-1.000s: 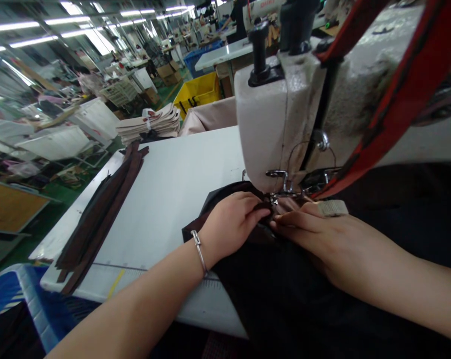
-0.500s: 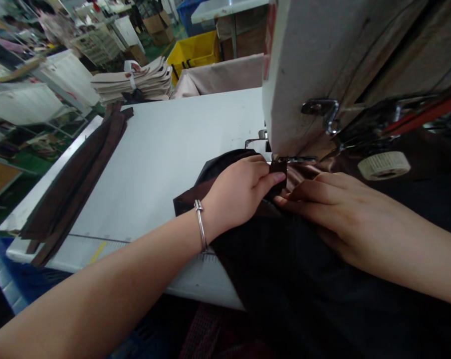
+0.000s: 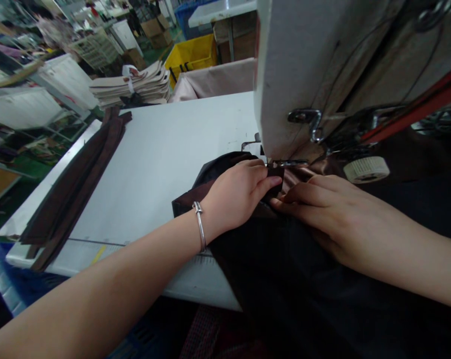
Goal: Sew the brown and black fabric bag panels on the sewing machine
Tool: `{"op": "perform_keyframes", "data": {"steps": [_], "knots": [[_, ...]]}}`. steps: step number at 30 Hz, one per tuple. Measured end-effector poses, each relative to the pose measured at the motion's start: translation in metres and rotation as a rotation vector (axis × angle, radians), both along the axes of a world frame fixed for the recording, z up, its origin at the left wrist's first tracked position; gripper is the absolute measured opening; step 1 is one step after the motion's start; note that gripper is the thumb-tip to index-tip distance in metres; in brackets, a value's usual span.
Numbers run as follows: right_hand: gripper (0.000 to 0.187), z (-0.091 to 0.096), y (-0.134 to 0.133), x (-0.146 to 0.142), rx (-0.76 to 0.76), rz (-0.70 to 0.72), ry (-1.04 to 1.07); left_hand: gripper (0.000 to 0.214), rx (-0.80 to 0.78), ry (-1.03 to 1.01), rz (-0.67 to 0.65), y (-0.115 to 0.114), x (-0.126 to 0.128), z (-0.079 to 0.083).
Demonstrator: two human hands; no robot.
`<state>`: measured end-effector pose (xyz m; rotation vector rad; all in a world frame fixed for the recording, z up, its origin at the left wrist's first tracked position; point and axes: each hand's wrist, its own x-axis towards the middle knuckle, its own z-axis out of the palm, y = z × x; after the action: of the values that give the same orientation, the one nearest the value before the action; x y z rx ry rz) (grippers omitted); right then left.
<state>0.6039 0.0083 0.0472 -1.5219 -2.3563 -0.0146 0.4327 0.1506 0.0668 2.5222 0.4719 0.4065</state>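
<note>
A white sewing machine (image 3: 293,70) stands at the right of the white table (image 3: 165,164). Dark brown and black fabric (image 3: 285,269) lies under its presser foot (image 3: 281,163) and spreads toward me. My left hand (image 3: 236,197), with a silver bracelet at the wrist, lies curled on the fabric with its fingertips pressing a small brown fold right at the foot. My right hand (image 3: 319,214) lies flat on the fabric beside it, fingers stretched toward the foot, tips almost touching the left hand's.
A pile of long dark brown strips (image 3: 76,184) lies along the table's left edge. Stacked beige pieces (image 3: 135,87) sit at the far corner, with a pinkish bin (image 3: 214,77) and a yellow crate (image 3: 191,52) behind. A white thread wheel (image 3: 365,169) is beside the foot.
The view has dropped and moved closer to the machine. Both hands stay at the presser foot on the fabric, shifting only slightly.
</note>
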Motion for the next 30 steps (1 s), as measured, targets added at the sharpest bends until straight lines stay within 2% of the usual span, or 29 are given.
{"op": "perform_keyframes", "data": {"steps": [3,6,9,11,15,20,25,30], "knots": [[0.046,-0.002,0.000,-0.001,0.015,-0.004,0.038,0.034,0.026,0.005,-0.021,0.000,-0.001,-0.001],[0.035,-0.003,0.003,-0.003,0.065,-0.047,0.074,0.035,0.039,0.012,-0.022,0.000,-0.001,0.000],[0.024,-0.001,0.009,-0.005,0.155,-0.097,0.014,0.035,0.039,0.018,-0.017,0.001,-0.001,0.001],[0.023,0.001,0.012,-0.006,0.185,-0.075,-0.041,0.036,0.040,0.016,-0.018,0.002,-0.001,0.001],[0.025,-0.002,0.018,-0.004,0.181,-0.039,-0.073,0.035,0.039,0.008,-0.027,0.004,0.000,-0.001],[0.018,-0.009,0.024,-0.002,0.136,-0.027,0.094,0.037,0.055,-0.008,-0.013,0.004,-0.002,-0.005],[0.027,0.003,0.010,-0.007,0.172,0.017,0.076,0.011,0.144,-0.006,-0.150,-0.002,-0.011,-0.004],[0.027,0.008,-0.002,-0.007,0.159,0.013,0.159,0.021,0.314,-0.029,-0.201,-0.012,-0.018,-0.003]]}}
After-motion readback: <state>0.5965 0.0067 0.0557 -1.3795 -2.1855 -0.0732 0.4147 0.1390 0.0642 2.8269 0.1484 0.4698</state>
